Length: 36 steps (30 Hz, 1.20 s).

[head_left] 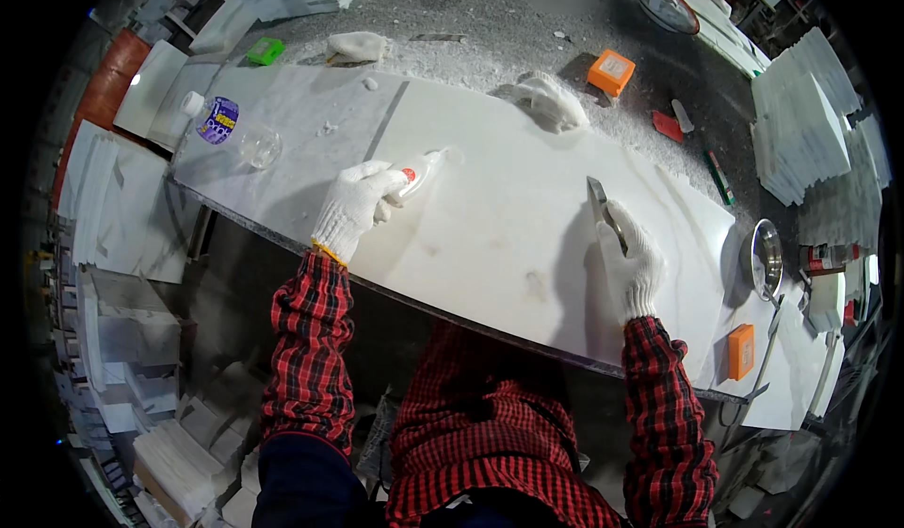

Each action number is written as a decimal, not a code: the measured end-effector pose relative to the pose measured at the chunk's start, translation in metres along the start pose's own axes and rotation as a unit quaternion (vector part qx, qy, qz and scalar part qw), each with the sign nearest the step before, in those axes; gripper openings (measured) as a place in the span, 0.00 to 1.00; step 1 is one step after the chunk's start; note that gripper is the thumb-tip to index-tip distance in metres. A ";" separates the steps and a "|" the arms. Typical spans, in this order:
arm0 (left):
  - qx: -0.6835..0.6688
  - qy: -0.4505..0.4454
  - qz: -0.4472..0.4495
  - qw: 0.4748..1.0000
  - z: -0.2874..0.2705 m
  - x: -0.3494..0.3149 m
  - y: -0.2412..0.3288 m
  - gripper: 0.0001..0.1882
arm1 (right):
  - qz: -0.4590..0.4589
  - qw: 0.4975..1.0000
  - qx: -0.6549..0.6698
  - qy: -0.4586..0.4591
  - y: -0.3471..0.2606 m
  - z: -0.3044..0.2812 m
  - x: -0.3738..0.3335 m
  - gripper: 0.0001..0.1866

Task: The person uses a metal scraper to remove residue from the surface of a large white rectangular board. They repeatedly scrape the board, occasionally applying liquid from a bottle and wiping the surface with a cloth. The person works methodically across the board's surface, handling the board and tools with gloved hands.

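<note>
A large white marble slab (499, 217) lies across the work surface in front of me. My left hand (356, 206), in a white knit glove, grips a small clear squeeze bottle (421, 168) with a red spot near its neck, tip resting on the slab. My right hand (633, 259), also gloved, holds a flat metal scraper blade (603, 210) angled down onto the slab's right part. Both forearms wear red and black plaid sleeves.
A clear plastic bottle (232, 130) lies at the slab's far left. Spare white gloves (551, 101), orange blocks (611, 71) (741, 351), a green block (266, 51), a metal bowl (765, 259) and white dust surround it. Stacks of white tiles (800, 123) stand right and left.
</note>
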<state>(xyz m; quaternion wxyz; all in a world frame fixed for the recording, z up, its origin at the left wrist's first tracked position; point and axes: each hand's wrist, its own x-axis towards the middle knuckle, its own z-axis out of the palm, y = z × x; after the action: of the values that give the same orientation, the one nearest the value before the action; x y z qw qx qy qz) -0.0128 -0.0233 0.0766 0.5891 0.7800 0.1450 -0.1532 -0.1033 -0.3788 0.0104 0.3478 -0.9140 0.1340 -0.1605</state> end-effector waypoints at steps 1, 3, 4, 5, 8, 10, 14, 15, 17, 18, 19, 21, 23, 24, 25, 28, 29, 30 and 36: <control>-0.002 -0.006 -0.002 1.000 -0.002 0.001 -0.002 0.14 | 0.017 1.000 -0.002 -0.010 -0.001 0.000 -0.001 0.19; -0.021 -0.015 0.008 1.000 -0.003 0.001 -0.003 0.15 | -0.017 1.000 0.017 0.008 0.008 0.003 0.001 0.19; -0.038 -0.017 0.020 0.999 -0.002 -0.003 -0.001 0.15 | -0.036 0.999 0.027 0.017 0.010 0.005 0.001 0.19; -0.055 -0.019 0.032 0.998 -0.002 -0.005 -0.002 0.16 | -0.035 0.999 0.021 0.011 0.011 0.006 -0.002 0.19; -0.100 -0.008 0.018 0.995 -0.002 -0.005 -0.004 0.18 | -0.034 0.999 0.013 0.008 0.007 0.001 -0.002 0.18; -0.129 -0.022 0.034 0.991 -0.004 0.002 -0.008 0.19 | -0.034 0.999 0.024 0.016 0.001 -0.002 -0.003 0.18; -0.189 -0.028 0.080 0.978 0.004 0.018 -0.005 0.20 | -0.010 0.993 0.119 -0.001 0.003 0.002 -0.005 0.19; -0.207 -0.043 0.090 0.973 0.002 0.031 -0.005 0.19 | -0.018 0.987 0.157 0.003 -0.006 -0.003 -0.005 0.19; -0.233 -0.061 0.109 0.964 0.000 0.060 0.004 0.19 | -0.033 0.994 0.104 -0.017 -0.016 -0.014 0.002 0.19; -0.242 -0.062 0.117 0.961 0.002 0.071 0.011 0.19 | -0.032 0.999 0.013 -0.042 -0.016 -0.016 0.006 0.20; -0.254 -0.062 0.122 0.957 0.004 0.083 0.019 0.19 | -0.038 0.999 0.021 -0.029 -0.019 -0.018 0.008 0.17; -0.198 -0.075 0.167 0.963 0.013 0.104 0.042 0.19 | -0.038 0.999 0.022 -0.026 -0.021 -0.023 0.010 0.16; -0.074 -0.064 0.177 0.979 0.031 0.119 0.057 0.23 | -0.014 0.999 0.001 -0.038 -0.016 -0.026 0.014 0.17; 0.026 -0.048 0.169 0.984 0.036 0.133 0.078 0.29 | -0.010 0.999 -0.012 -0.033 -0.015 -0.025 0.018 0.18; 0.130 -0.029 0.135 0.982 0.036 0.139 0.081 0.35 | -0.001 0.999 -0.022 -0.050 -0.013 -0.021 0.010 0.18; 0.188 0.038 0.202 0.960 0.045 0.182 0.061 0.36 | 0.056 0.995 0.038 -0.071 -0.015 -0.013 0.007 0.19; 0.216 0.037 0.216 0.951 0.044 0.197 0.054 0.33 | 0.061 0.994 0.037 -0.088 -0.014 -0.010 0.008 0.20; 0.175 -0.027 0.228 0.958 0.057 0.183 0.073 0.26 | 0.064 0.994 0.029 -0.087 -0.009 -0.010 0.005 0.19; 0.274 0.006 0.237 0.932 0.070 0.221 0.060 0.24 | 0.060 0.994 0.003 -0.091 -0.010 -0.010 0.003 0.21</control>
<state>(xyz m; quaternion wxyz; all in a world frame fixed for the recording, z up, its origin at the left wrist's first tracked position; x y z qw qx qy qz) 0.2081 -0.0968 0.0203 0.3710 0.9237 -0.0876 -0.0379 -0.1025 -0.3782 0.0250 0.3707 -0.9138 0.1561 -0.0558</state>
